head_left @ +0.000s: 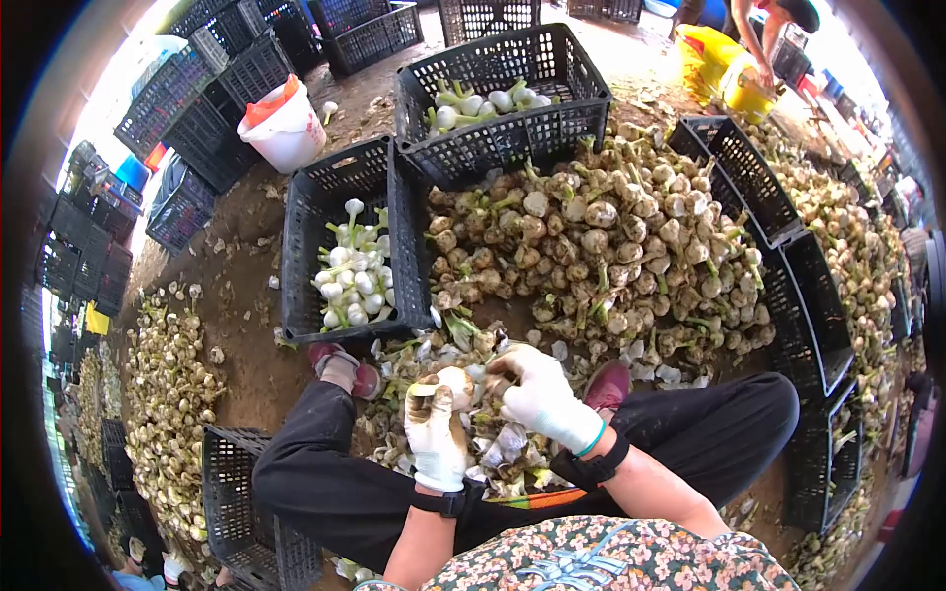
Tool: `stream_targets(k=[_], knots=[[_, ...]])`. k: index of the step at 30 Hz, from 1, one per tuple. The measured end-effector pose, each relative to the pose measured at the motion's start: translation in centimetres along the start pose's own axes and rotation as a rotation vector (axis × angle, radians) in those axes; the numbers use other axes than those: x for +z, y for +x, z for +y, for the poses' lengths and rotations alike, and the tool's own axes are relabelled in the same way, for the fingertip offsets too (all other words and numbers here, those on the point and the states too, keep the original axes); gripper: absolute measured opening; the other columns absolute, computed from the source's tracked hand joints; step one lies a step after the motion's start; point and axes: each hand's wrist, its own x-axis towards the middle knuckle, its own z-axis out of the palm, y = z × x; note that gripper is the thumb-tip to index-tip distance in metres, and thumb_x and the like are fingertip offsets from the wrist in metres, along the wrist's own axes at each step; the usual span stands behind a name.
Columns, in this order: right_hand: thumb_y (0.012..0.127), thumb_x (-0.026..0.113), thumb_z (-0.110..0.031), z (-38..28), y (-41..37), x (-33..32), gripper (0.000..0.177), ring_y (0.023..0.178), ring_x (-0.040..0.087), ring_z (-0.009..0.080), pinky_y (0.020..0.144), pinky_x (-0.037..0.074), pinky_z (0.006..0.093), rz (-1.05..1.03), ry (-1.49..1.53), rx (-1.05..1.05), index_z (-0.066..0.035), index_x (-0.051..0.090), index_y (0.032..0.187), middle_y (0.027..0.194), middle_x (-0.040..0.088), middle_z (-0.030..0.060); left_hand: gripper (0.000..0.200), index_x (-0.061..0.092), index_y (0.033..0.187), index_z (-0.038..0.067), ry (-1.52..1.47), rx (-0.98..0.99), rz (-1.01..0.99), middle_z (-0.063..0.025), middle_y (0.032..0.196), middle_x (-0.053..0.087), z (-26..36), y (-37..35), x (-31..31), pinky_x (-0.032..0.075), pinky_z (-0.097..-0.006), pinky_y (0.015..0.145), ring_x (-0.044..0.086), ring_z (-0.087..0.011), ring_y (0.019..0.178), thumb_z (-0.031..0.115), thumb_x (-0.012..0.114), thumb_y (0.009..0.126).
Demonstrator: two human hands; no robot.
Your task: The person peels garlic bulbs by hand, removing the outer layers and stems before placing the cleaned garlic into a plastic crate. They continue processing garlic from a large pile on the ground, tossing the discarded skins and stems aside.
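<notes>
My left hand (435, 438), in a white work glove with soiled fingertips, is closed around a garlic bulb (455, 384) held upright in front of me. Just right of the bulb, my right hand (545, 396) wears a similar glove with a teal cuff edge. Its fingers are curled together in a pinch, and what lies between them is too small to make out. Under both hands, peeled garlic skins (507, 445) litter the ground between my legs. Beyond them rises a big heap of soil-stained garlic bulbs (601, 236) with short stems.
A black crate (304, 231) at the left front holds clean white garlic; another crate (503, 143) behind it holds several more bulbs. Crates (813, 305) border the heap's right side. A white bucket (286, 138) stands back left. Another person bends over a yellow bucket (747, 91).
</notes>
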Motion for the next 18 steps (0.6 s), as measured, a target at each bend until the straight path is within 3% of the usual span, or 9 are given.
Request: stream_targets(k=[2, 9, 15, 18], knots=[[0.078, 0.069, -0.009, -1.2, -0.2, 0.5, 0.017, 0.088, 0.066, 0.0339, 0.079, 0.052, 0.0384, -0.046, -0.037, -0.135, -0.003, 0.071, 0.094, 0.095, 0.067, 0.0166, 0.026, 0.058, 0.111, 0.005, 0.063, 0.035, 0.057, -0.0084, 0.109, 0.065, -0.8, -0.2, 0.5, 0.053, -0.0339, 0.09, 0.063, -0.0193, 0.099, 0.006, 0.071, 0.088], [0.071, 0.06, -0.006, -1.7, -0.7, 1.4, 0.012, 0.083, 0.06, 0.0371, 0.074, 0.05, 0.0441, -0.059, -0.195, -0.24, -0.001, 0.061, 0.082, 0.085, 0.059, 0.0174, 0.032, 0.056, 0.112, 0.005, 0.266, 0.127, 0.096, -0.0063, 0.11, 0.064, -1.3, -1.0, 1.4, 0.052, -0.0299, 0.089, 0.062, -0.0147, 0.098, 0.008, 0.074, 0.086], [0.066, 0.061, -0.006, -2.1, -0.7, 1.0, 0.018, 0.082, 0.058, 0.0383, 0.075, 0.049, 0.0447, -0.069, -0.283, -0.236, -0.001, 0.056, 0.082, 0.085, 0.055, 0.0183, 0.028, 0.057, 0.108, 0.006, 0.247, 0.104, 0.082, -0.005, 0.107, 0.064, -2.3, -1.2, 0.6, 0.052, -0.0294, 0.087, 0.062, -0.0141, 0.095, 0.009, 0.074, 0.087], [0.064, 0.059, -0.002, -2.3, -0.8, 0.5, 0.022, 0.084, 0.057, 0.0403, 0.074, 0.048, 0.0466, -0.021, -0.225, -0.235, 0.001, 0.056, 0.086, 0.09, 0.056, 0.0194, 0.023, 0.059, 0.109, 0.004, 0.027, -0.004, 0.043, -0.0076, 0.11, 0.064, -1.3, -0.9, 0.8, 0.05, -0.0344, 0.093, 0.062, -0.0183, 0.101, 0.006, 0.07, 0.089]])
